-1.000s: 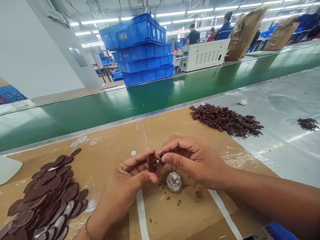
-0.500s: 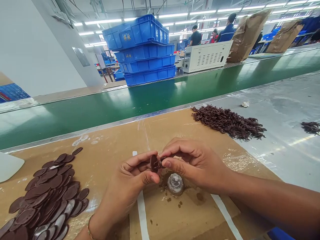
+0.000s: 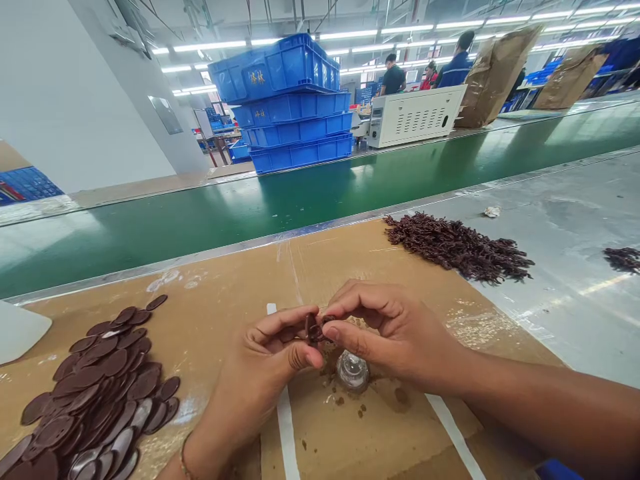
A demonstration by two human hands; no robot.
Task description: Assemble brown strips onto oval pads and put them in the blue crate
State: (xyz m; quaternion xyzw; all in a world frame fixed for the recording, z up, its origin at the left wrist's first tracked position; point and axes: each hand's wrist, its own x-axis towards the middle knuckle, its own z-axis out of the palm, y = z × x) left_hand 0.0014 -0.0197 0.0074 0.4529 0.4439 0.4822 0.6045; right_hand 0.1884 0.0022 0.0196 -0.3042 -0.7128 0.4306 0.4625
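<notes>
Pinched between thumb and fingers of my left hand [image 3: 280,347] is a dark brown oval disc [image 3: 311,327], now turned nearly edge-on. My right hand [image 3: 377,327] closes its thumb and forefinger on a small dark brown twisted piece [image 3: 326,321] that touches the disc's face; its exact shape is mostly hidden by the fingertips. Just below the hands stands a small clear glass jar [image 3: 353,370] on the brown board. To the left lies a heap of similar brown oval discs [image 3: 100,387]. A pile of dark brown twisted pieces [image 3: 457,247] rests beyond my right hand.
A green conveyor belt [image 3: 240,211] runs across behind the brown board [image 3: 240,280]. Past it are stacked blue crates [image 3: 295,110], a cream metal box [image 3: 417,117] and a brown paper-wrapped package [image 3: 493,80]. Several people stand in the background. White tape strips [image 3: 287,433] mark the board.
The disc has turned from showing its face partly to nearly edge-on in my left fingers. Both hands stay close together in almost the same place; the view has shifted slightly.
</notes>
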